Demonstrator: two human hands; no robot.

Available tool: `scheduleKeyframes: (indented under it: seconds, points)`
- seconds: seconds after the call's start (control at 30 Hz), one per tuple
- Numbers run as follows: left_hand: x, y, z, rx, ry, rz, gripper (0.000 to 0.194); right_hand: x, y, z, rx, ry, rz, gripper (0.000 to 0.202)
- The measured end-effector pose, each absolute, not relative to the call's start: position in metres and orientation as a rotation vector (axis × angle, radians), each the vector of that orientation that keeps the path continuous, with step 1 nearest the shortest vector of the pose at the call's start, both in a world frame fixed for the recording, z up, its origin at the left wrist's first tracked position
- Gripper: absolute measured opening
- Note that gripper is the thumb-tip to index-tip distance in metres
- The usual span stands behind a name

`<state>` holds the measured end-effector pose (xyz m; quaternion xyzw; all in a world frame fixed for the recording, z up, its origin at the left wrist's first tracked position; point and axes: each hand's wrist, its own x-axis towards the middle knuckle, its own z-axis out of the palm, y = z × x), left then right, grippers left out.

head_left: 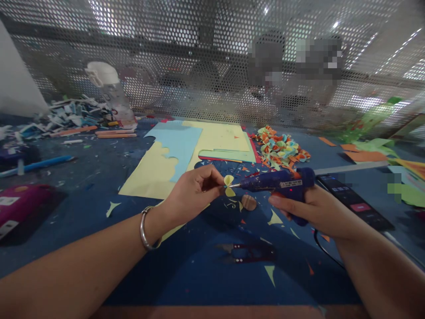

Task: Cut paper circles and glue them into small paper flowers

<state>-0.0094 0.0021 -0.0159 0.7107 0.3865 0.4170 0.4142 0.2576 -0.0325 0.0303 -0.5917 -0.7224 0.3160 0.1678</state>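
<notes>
My left hand (195,192), with a silver bracelet on its wrist, pinches a small yellow paper piece (229,185) shaped like petals. A blue glue gun (275,180) is held in my right hand (308,206), its metal tip pointing left and meeting the middle of the yellow piece. Whether the tip touches the paper or sits just in front of it is hard to tell. Beneath the gun lies a round brown disc (249,202). Dark thread snips (245,253) rest on the blue table (186,283) nearer to me.
Cut yellow sheets (146,177) and a blue sheet (186,146) lie behind my left hand. Colourful folded pieces (282,148) are heaped at the back right. A phone (355,201), a bottle (116,97), a magenta case (23,206) and a perforated metal screen (199,66) stand around.
</notes>
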Motion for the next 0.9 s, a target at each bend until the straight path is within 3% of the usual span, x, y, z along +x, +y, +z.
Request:
scheduleKeyframes:
  seconds: [0.47, 0.73, 0.9]
  points:
    - [-0.009, 0.0016, -0.0163, 1.749, 0.945, 1.042, 0.006, 0.2587, -0.0325, 0.0293, -1.838, -2.048, 0.868, 0.059]
    - [-0.009, 0.0026, -0.0196, 1.793, 0.966, 1.067, 0.005, 0.2573, -0.0326, 0.0306, -1.613, -2.064, 0.866, 0.053]
    - [-0.0092, 0.0084, -0.0217, 1.67, 1.036, 1.282, 0.009, 0.2611, -0.0281, 0.0276, -1.665, -1.933, 0.876, 0.052]
